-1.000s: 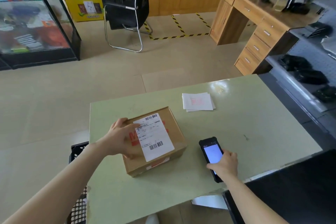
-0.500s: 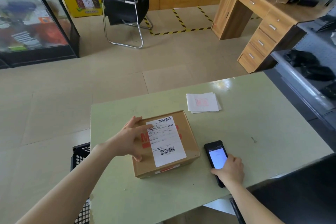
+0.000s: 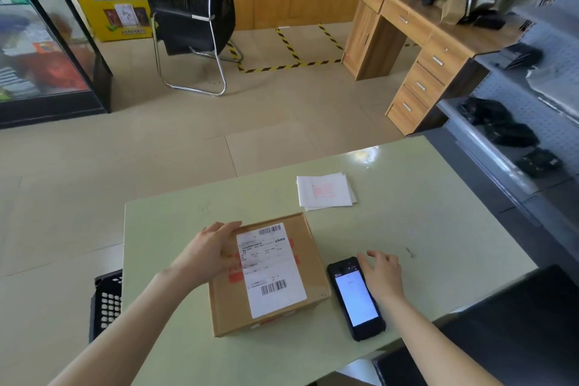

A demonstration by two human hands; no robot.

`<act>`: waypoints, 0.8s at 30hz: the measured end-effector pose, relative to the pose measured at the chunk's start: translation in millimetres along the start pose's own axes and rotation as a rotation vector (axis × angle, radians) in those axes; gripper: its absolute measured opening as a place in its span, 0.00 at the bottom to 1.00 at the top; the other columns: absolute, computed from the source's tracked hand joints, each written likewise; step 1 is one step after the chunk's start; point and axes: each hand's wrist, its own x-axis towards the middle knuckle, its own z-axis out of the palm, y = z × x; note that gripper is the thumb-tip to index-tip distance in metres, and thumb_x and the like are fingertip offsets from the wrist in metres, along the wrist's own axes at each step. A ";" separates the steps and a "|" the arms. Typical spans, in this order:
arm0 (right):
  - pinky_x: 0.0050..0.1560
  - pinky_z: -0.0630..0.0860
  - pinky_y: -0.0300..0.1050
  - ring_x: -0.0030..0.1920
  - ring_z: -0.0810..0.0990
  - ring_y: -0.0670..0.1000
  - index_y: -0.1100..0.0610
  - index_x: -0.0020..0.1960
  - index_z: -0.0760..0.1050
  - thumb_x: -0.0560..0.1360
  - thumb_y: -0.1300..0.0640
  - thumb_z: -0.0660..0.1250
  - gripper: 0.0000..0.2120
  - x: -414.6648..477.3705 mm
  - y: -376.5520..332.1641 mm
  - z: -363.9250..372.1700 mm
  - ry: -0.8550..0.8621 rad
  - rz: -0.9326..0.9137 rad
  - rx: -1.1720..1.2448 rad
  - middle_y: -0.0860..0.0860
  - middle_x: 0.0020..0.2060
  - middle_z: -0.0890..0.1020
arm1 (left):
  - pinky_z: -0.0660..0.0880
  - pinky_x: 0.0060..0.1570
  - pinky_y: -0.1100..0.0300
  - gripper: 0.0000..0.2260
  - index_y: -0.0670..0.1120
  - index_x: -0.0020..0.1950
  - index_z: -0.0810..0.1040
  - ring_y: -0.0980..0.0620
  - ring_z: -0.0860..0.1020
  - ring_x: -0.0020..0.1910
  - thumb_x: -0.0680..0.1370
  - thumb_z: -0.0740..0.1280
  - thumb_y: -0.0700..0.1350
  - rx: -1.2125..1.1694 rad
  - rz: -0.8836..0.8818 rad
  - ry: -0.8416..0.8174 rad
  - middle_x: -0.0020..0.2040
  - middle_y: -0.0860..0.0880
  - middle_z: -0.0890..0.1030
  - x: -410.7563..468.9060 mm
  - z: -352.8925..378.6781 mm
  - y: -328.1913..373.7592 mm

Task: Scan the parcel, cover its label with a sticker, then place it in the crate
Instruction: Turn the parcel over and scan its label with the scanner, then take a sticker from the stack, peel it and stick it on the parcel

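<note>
The label (image 3: 271,269) on the box (image 3: 266,276) is uncovered; the stickers (image 3: 326,191) wait untouched near the far worktop (image 3: 438,229) edge. Left hand (image 3: 210,252) rests open on the box, right hand (image 3: 383,274) open beside the scanner (image 3: 355,298). The crate (image 3: 106,301) waits.

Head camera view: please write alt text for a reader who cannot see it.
A person's left hand rests on a cardboard parcel with its white label uncovered, on a pale green table. The right hand lies open beside a lit handheld scanner. Stickers lie behind; a black crate stands at the table's left.
</note>
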 end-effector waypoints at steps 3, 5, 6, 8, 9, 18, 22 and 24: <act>0.63 0.69 0.52 0.64 0.70 0.58 0.57 0.63 0.74 0.78 0.46 0.61 0.20 22.5 -12.2 -11.8 -0.020 -0.032 0.011 0.59 0.63 0.70 | 0.71 0.62 0.50 0.31 0.54 0.76 0.60 0.45 0.73 0.63 0.76 0.68 0.54 0.056 -0.064 0.011 0.66 0.47 0.75 16.9 0.5 18.9; 0.63 0.69 0.51 0.64 0.70 0.58 0.57 0.63 0.74 0.77 0.47 0.62 0.19 40.2 -18.9 -18.1 -0.038 -0.044 0.021 0.58 0.63 0.71 | 0.64 0.68 0.44 0.28 0.55 0.76 0.61 0.46 0.71 0.66 0.77 0.64 0.59 0.141 -0.069 0.064 0.65 0.49 0.75 31.9 2.9 37.4; 0.62 0.69 0.50 0.63 0.71 0.58 0.57 0.63 0.74 0.77 0.48 0.62 0.19 49.0 -21.6 -20.4 -0.047 -0.046 0.028 0.58 0.63 0.71 | 0.59 0.71 0.41 0.27 0.55 0.75 0.62 0.47 0.69 0.69 0.78 0.63 0.60 0.165 -0.064 0.088 0.65 0.50 0.75 40.5 4.8 48.6; 0.63 0.68 0.49 0.64 0.71 0.58 0.58 0.64 0.74 0.77 0.49 0.62 0.19 67.8 -27.6 -23.5 -0.065 -0.051 0.036 0.59 0.63 0.72 | 0.57 0.73 0.41 0.25 0.55 0.74 0.64 0.48 0.67 0.71 0.78 0.62 0.59 0.151 -0.032 0.101 0.67 0.51 0.74 62.6 9.0 72.6; 0.63 0.67 0.48 0.64 0.70 0.58 0.58 0.65 0.73 0.78 0.49 0.61 0.19 77.9 -30.4 -24.3 -0.077 -0.060 0.031 0.59 0.63 0.73 | 0.60 0.72 0.45 0.24 0.55 0.74 0.64 0.48 0.67 0.71 0.79 0.62 0.57 0.107 -0.014 0.085 0.69 0.51 0.74 75.3 11.9 84.6; 0.64 0.67 0.47 0.66 0.67 0.57 0.54 0.69 0.69 0.78 0.51 0.61 0.21 145.6 -51.8 -2.1 -0.093 -0.132 0.006 0.56 0.66 0.70 | 0.66 0.65 0.56 0.26 0.51 0.75 0.63 0.47 0.66 0.71 0.79 0.64 0.50 -0.013 0.035 -0.150 0.76 0.50 0.65 185.0 55.7 147.2; 0.64 0.68 0.49 0.67 0.66 0.57 0.53 0.68 0.69 0.77 0.50 0.62 0.20 161.1 -56.5 10.7 -0.061 -0.160 -0.063 0.56 0.67 0.67 | 0.60 0.72 0.52 0.29 0.50 0.77 0.59 0.45 0.58 0.76 0.78 0.64 0.51 0.038 -0.004 -0.229 0.79 0.48 0.57 213.0 72.3 145.6; 0.66 0.67 0.50 0.68 0.65 0.57 0.54 0.67 0.69 0.76 0.50 0.62 0.20 168.0 -57.7 15.5 -0.048 -0.177 -0.115 0.56 0.68 0.68 | 0.58 0.73 0.51 0.29 0.50 0.77 0.58 0.45 0.56 0.77 0.78 0.64 0.51 0.067 -0.024 -0.246 0.80 0.47 0.55 221.5 78.7 141.2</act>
